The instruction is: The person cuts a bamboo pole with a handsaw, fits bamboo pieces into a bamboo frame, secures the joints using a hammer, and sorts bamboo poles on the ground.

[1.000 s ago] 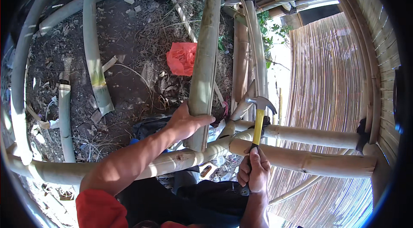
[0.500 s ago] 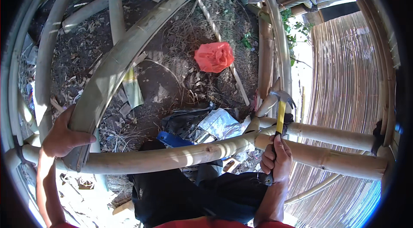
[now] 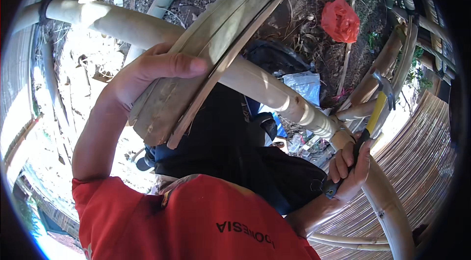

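Presently, a long bamboo rail (image 3: pixel 265 84) runs aslant before the person, and a split bamboo length (image 3: pixel 221 34) crosses above it in view; contact between them cannot be told. The left hand (image 3: pixel 152 71) clasps the split length near its lower end, thumb across the upper face. Well apart, the right hand (image 3: pixel 351 169) is closed around a yellow-handled claw hammer (image 3: pixel 377 110), head pointing away.

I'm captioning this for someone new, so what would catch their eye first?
Probably the bamboo piece slanting across the upper middle, gripped by the left hand. Next, perhaps, the yellow-handled hammer in the right hand at right, and the red bag at upper right.
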`<move>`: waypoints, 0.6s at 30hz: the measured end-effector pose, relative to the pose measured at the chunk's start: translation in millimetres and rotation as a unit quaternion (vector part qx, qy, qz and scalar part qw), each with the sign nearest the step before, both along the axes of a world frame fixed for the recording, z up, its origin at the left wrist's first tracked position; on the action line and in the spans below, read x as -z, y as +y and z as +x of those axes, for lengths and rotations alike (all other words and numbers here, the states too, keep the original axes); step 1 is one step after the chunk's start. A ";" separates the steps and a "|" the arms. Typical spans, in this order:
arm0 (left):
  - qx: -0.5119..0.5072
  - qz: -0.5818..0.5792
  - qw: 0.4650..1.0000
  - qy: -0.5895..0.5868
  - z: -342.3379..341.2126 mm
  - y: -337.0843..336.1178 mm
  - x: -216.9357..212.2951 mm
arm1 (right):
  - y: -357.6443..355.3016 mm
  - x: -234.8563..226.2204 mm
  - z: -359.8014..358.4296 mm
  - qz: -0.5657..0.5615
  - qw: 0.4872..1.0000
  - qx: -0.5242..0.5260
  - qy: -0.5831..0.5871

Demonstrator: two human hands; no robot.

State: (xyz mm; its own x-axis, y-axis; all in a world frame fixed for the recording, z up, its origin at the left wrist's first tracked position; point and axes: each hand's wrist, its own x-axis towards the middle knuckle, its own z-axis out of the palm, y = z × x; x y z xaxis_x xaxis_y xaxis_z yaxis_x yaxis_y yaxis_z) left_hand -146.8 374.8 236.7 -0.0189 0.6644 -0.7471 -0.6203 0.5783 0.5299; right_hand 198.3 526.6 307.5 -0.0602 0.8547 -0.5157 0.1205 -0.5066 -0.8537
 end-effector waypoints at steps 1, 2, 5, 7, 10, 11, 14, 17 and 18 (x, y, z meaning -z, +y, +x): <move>-0.013 0.006 1.000 -0.018 4.2 -2.9 4.7 | -5.8 -3.4 1.3 -0.015 1.000 -0.006 0.003; -0.019 -0.003 1.000 -0.011 4.3 -4.7 8.1 | -10.0 -6.3 2.3 -0.003 1.000 -0.016 0.006; -0.069 -0.034 0.997 0.003 10.8 -4.3 9.6 | -20.4 -5.6 21.7 0.007 0.999 -0.039 0.020; -0.058 -0.031 0.998 0.020 16.2 -1.6 9.0 | -32.0 -16.1 30.3 0.024 0.999 -0.037 0.015; -0.040 -0.008 0.996 0.077 17.6 10.0 8.4 | -57.4 -37.3 47.7 -0.011 0.998 0.017 0.061; -0.025 0.015 0.997 0.069 13.0 10.4 11.0 | -66.7 -37.7 51.5 -0.010 0.997 0.014 0.076; -0.001 0.010 0.998 0.064 -0.5 5.3 5.7 | -80.2 -44.8 87.5 -0.175 0.964 -0.064 0.191; 0.023 0.025 0.998 0.047 3.1 18.7 4.8 | -117.7 -40.4 56.0 -0.002 0.991 -0.081 0.105; 0.026 0.033 0.999 0.023 4.5 18.1 8.8 | -128.1 -44.8 45.2 0.049 0.997 -0.041 -0.046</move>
